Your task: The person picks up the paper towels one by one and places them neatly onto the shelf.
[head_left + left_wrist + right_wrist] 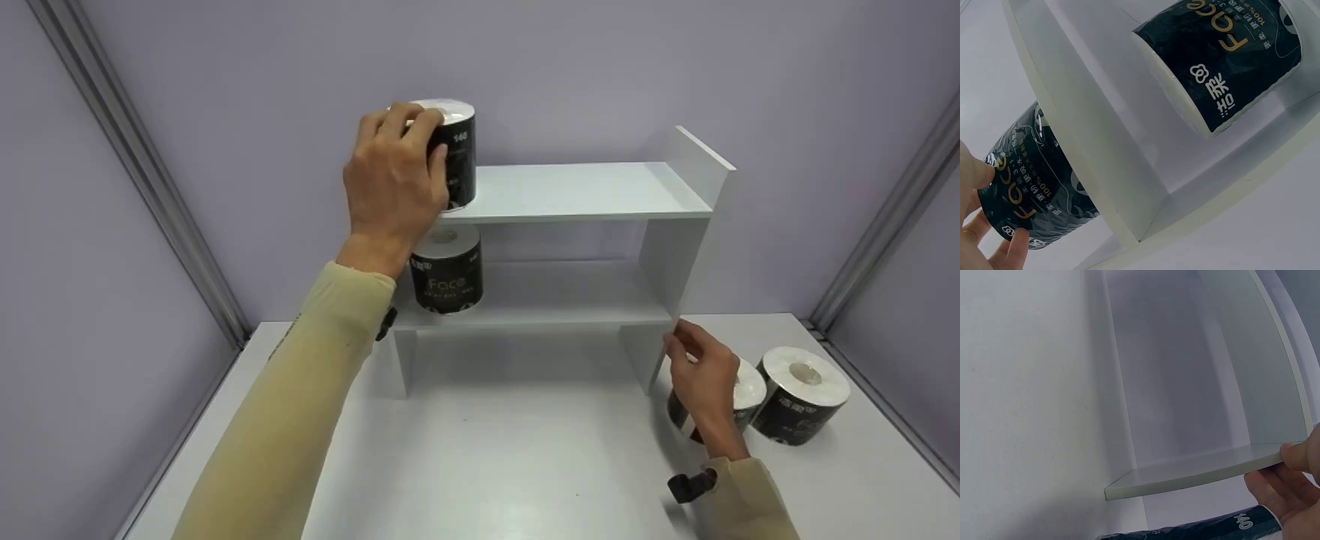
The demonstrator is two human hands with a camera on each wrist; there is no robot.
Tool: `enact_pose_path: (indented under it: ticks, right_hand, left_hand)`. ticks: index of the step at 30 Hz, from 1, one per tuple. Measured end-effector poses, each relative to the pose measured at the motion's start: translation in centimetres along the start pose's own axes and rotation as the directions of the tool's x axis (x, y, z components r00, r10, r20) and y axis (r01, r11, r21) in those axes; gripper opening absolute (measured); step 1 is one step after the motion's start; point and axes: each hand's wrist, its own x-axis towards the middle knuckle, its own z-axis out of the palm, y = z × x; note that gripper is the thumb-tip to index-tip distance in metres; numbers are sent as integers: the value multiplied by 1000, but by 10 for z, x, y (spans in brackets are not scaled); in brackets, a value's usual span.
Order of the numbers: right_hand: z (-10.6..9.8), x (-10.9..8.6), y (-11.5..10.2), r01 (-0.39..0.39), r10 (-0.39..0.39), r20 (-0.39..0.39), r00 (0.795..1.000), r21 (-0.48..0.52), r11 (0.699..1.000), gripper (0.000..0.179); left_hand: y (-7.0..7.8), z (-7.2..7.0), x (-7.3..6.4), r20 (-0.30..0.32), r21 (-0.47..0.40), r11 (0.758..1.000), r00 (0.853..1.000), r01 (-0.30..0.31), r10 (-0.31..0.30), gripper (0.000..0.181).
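Two bare hands at a white two-tier shelf unit of flat panels (682, 150), set on a white table (480, 457). The cylindrical paper roll in a black printed wrapper (461, 161) stands at the left end of the upper board (577, 187), its long axis about vertical and its core opening upward; the base appears to rest on the board. The left hand (394, 165), much the nearer, grasps this roll from the left and near side, its fingers curled about the upper end, so that the roll lies to the right of the palm. The governing relation is vertical: base over board, above a second black-wrapped roll (448, 281) upright on the lower board (570, 292). The right hand (705, 375), lower and well apart from the grasped roll, pinches the front edge of the white right side panel (667, 262) between thumb and fingers. Two further black-wrapped rolls stand on the table outside that panel: a nearer one (752, 390), partly hidden by the right hand, and another (802, 409) farther right.
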Motion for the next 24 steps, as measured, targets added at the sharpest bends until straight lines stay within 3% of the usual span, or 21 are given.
enact_pose_path:
  ticks: [24]
  right_hand:
    - [-5, 2, -3, -1, 1, 1, 1000, -3, 1000, 27]
  left_hand:
    - [2, 2, 6, 21, 4, 1000, 1000, 7, -7, 28]
